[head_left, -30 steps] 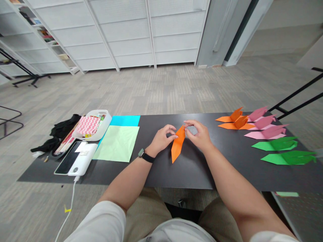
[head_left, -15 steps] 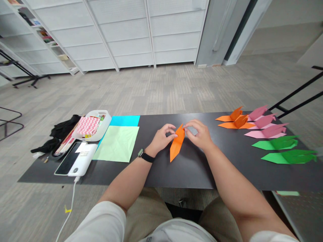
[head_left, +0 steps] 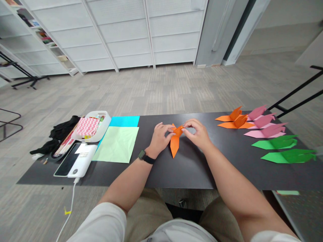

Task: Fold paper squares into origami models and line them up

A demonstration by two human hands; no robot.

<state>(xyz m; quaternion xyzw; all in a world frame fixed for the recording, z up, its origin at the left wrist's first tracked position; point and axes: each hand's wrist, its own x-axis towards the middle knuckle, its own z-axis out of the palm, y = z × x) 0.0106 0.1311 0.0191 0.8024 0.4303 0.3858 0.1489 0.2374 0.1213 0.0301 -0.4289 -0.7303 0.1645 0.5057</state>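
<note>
Orange folded paper, held at its far half: left hand pinching the left side, right hand pinching a narrow point splayed off rightward. Long axis running roughly near to far, near tip free and aimed at the near edge of the bench; contact with bench unclear. Main blade closer to left hand than right. Outward: pale green sheet to the left; folded orange pieces, pink pieces, green pieces to the right.

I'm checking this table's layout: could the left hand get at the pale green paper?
Probably yes: the pale green paper lies left of the left hand, nothing on top, though that hand would first need to release the folded orange paper.
</note>
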